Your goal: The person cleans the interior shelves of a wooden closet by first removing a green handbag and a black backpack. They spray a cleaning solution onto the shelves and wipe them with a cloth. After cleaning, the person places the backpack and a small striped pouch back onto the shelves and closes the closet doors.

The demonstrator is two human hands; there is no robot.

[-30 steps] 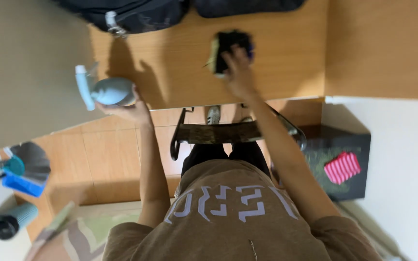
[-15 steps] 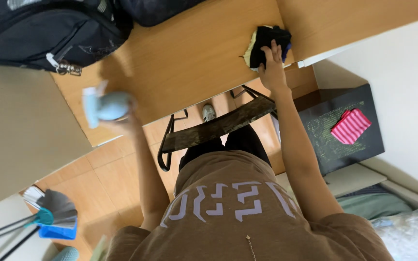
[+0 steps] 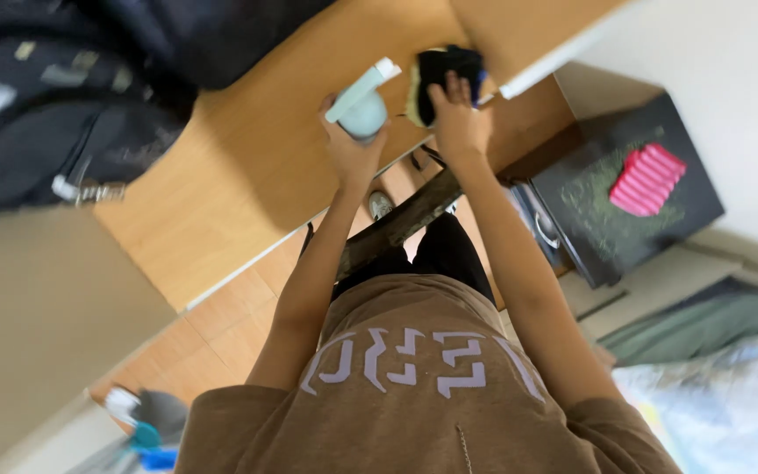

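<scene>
The person wore a brown short-sleeved T-shirt (image 3: 423, 386) with large pale lilac block lettering (image 3: 414, 360) printed across the chest, and a thin seam or thread line ran down the fabric below it. Both forearms were bare from the short sleeves down, and neither the left hand (image 3: 350, 151) nor the right hand (image 3: 460, 123) was gloved. Below the shirt, black trousers (image 3: 445, 254) covered the legs.
</scene>
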